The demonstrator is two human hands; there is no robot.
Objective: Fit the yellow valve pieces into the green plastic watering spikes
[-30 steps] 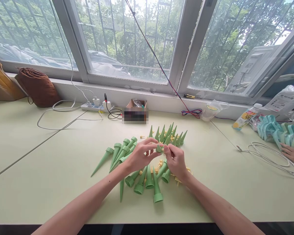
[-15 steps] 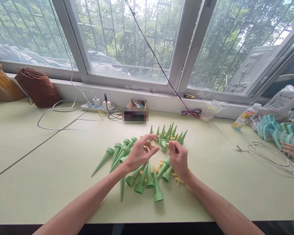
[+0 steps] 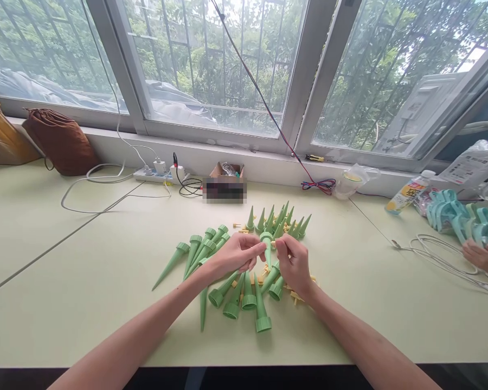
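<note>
Pale green table (image 3: 106,271) strewn with green plastic spikes (image 3: 261,311)

At the middle, some spikes lie flat and others stand tip up, among small yellow plastic pieces (image 3: 296,297). Along the back, left to right: cardboard box (image 3: 4,138), brown drawstring bag (image 3: 61,142), power strip (image 3: 148,174), small open box (image 3: 226,172), bottle (image 3: 409,192). Teal plastic items (image 3: 447,211) and a looped white cable (image 3: 425,254) lie at right.

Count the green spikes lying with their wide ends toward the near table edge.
5, fanned left to right: first spike, second spike, third spike, fourth spike, lying closest, and fifth spike, nearest the right hand. More could be hidden under the left hand.
</note>
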